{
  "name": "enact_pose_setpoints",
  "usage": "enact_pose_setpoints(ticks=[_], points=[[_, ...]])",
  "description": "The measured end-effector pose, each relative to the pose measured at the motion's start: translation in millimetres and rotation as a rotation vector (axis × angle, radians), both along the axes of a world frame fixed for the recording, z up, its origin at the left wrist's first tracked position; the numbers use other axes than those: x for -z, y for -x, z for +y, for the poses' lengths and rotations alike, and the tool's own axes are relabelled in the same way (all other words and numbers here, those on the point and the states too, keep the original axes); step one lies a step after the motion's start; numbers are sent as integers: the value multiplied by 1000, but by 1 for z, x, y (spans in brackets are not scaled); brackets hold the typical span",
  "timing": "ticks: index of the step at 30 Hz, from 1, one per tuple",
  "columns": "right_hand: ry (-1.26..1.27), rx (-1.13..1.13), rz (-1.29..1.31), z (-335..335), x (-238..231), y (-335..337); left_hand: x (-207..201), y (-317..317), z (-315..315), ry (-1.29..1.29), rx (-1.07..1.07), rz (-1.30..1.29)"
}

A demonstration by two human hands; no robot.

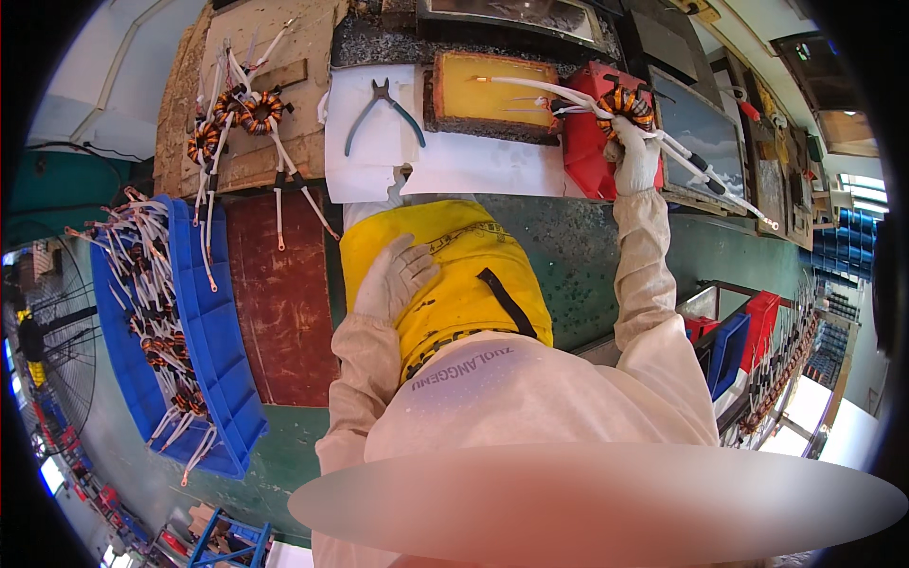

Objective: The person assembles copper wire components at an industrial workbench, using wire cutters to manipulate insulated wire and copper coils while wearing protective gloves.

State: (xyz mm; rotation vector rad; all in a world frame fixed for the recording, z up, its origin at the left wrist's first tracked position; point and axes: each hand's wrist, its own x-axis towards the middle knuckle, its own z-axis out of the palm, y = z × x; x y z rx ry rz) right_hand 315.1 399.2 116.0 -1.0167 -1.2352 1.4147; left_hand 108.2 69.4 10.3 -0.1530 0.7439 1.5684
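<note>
My gloved right hand (636,156) is closed on a toroidal coil (627,102) with orange-brown windings, above a red bin (587,156). White sleeved leads run left from the coil, their bare tips over a shallow tray (438,90) with a yellow surface. Whether the tips touch that surface I cannot tell. Other leads with black sleeves stretch to the lower right. My gloved left hand (396,276) lies on the yellow apron (492,251) over my lap, fingers out and holding nothing. Cutting pliers (381,93) with dark green handles rest on white paper (473,168), left of the tray.
Several coils (258,114) lie on a board at the left, leads hanging over its edge. A blue crate (222,379) full of coils stands at my left beside a reddish-brown panel (279,303). A fan (71,350) is further left. Red and blue bins (729,355) sit at right.
</note>
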Motion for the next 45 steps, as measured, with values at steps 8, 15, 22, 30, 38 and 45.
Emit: enact_pose_setpoints(ticks=[8,15,22,30,38,45], points=[[11,41,-4,3,2,0,2,2,2,0,-4,-19],[25,28,90,10,1,4,-6,6,1,-10,-25,-6],[19,208,243,35,5,29,3,67,-38,-157,-277,196],[16,241,181,49,3,44,20,120,-158,1087,168,1570],[-5,338,121,54,4,54,24,79,-204,1210,1378,1544],[-12,330,35,57,9,54,21,69,-186,1348,1566,1449]])
